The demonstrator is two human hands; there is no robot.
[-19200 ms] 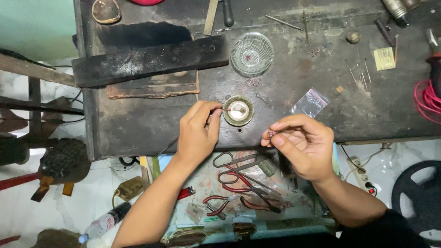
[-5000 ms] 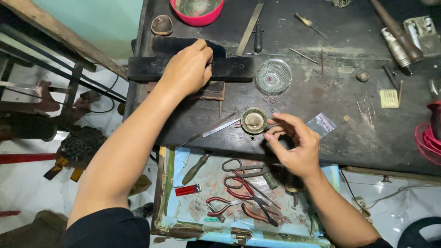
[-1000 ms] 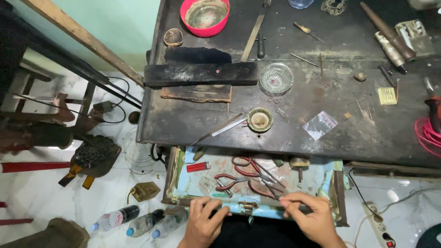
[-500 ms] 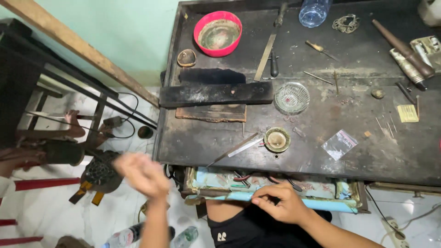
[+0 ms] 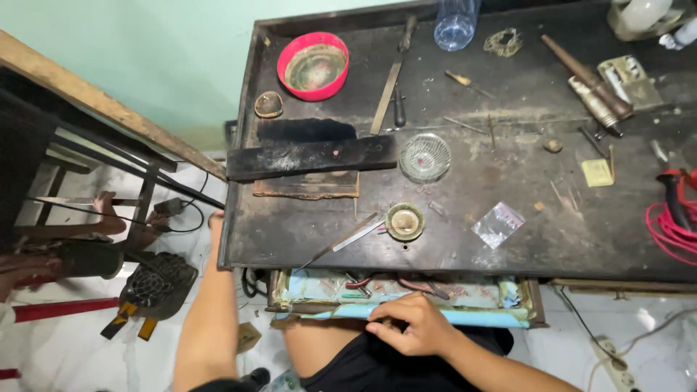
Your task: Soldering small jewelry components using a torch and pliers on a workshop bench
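Where the pale-blue lined wooden drawer juts from under the bench, the right hand rests on its front lip, fingers curled loosely over the edge and touching it, nothing held between them. Inside the drawer, only partly seen: red-handled pliers among small clutter.

Left hand: at the left edge of the dark, scarred metal-topped workbench, forearm rising from below; the fingers are hidden behind the bench edge, so whether they are spread or gripping cannot be told.

Bench front: small round brass dish, with a thin steel file lying just to its left; clear flat plastic packet, square, to the right of the dish. Right edge: coil of red wire.

Bench middle: long black charred wooden block laid across a rusty flat plate; cut-glass round bowl just beside the block's right end; small yellow square paper label toward the right.

Bench rear: red plastic bowl with tarnished inside; clear plastic bottle at the top edge; brown tapered wooden mandrel lying aslant.
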